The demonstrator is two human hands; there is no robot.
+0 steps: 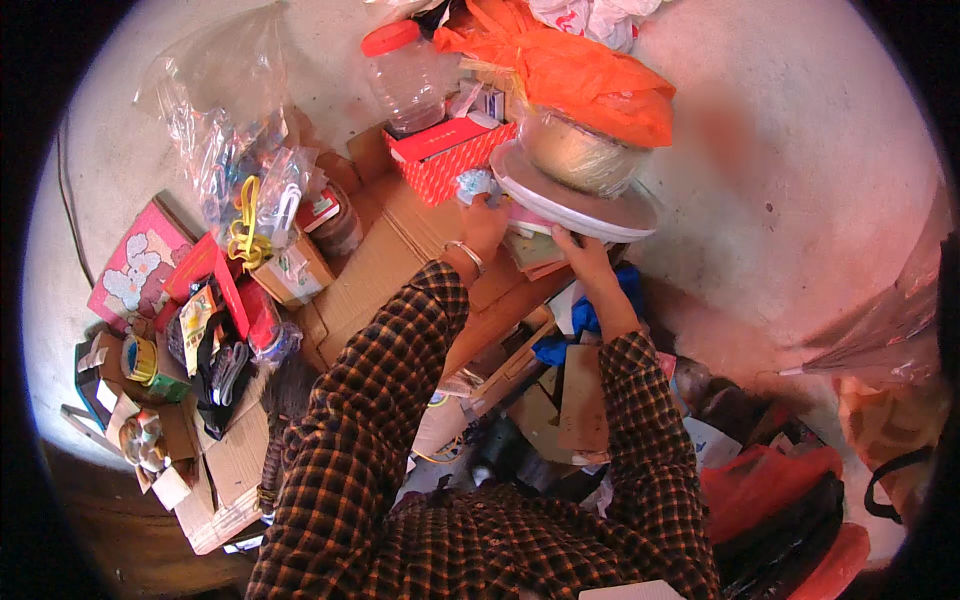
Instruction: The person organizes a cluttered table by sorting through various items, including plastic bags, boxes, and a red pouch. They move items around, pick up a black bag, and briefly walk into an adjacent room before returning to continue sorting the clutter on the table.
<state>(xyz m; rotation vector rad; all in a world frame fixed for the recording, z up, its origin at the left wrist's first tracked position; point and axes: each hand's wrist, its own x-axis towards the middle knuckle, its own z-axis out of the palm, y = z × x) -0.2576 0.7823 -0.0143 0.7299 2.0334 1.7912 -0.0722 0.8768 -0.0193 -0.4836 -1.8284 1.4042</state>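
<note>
My left hand (484,225), with a bangle at the wrist, has its fingers on a pale-blue crumpled bundle (476,184) beside a red patterned box (450,154). At the near rim of a round white-edged disc (577,199) is my right hand (592,262); the rim hides part of its grip. A wrapped round tub (581,154) rests on the disc, topped by an orange bag (592,82). Beneath the disc lies a stack of flat items (534,251). Both hands are above a wooden tabletop (487,319) partly covered by cardboard (386,251).
A clear plastic jar (405,79) with a red lid stands behind the red box. Clear plastic bags (225,127) and a small carton (292,270) crowd the left side. Cardboard and clutter (540,412) lie below the table edge. Red and black bags (772,502) are at lower right.
</note>
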